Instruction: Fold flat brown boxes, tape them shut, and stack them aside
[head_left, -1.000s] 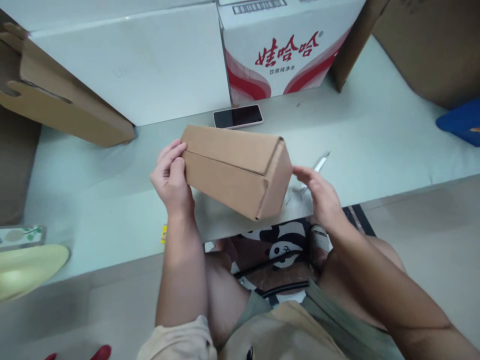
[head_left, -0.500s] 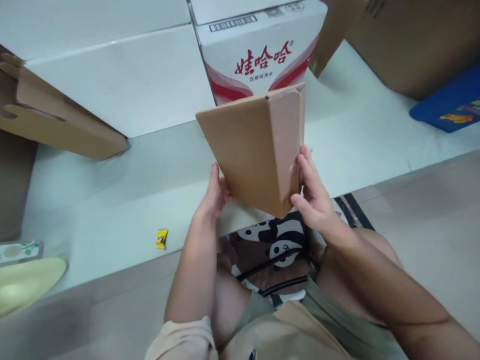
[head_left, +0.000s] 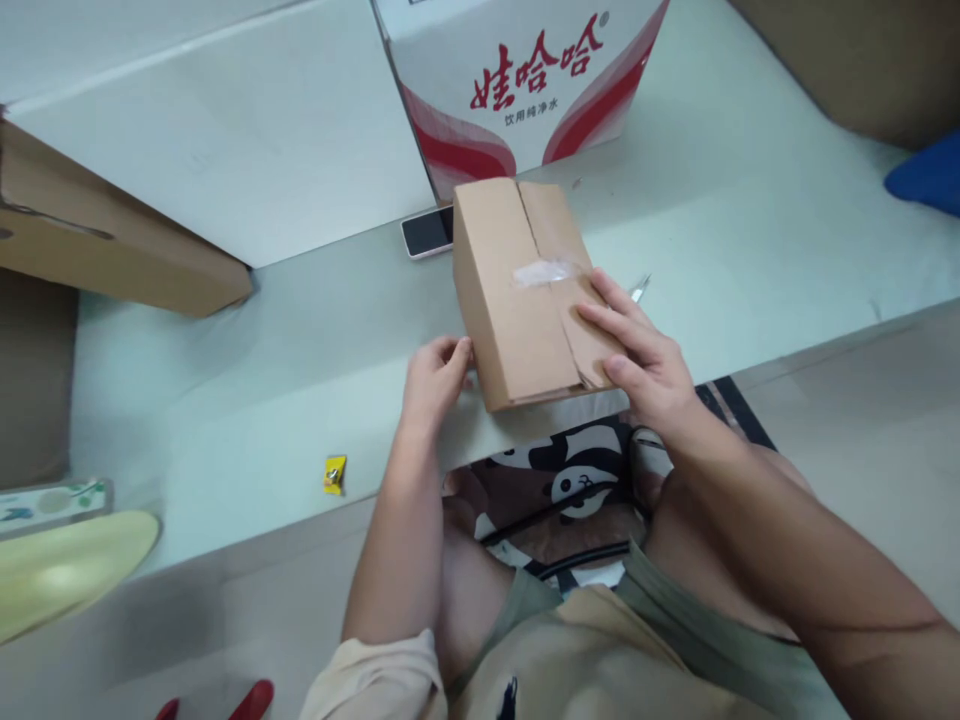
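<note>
I've got the cardboard box (head_left: 525,290) flat on the tabletop (head_left: 750,250), flaps folded shut under one tape scrap, right hand (head_left: 641,355) fingers pressing open-palmed, left hand (head_left: 435,375) steadying loosely, seam sealing left.

Brown cardboard box (head_left: 525,290): closed, lying on table near front edge, long side pointing away. Top flaps meet in middle seam, short clear tape strip across it.
</note>
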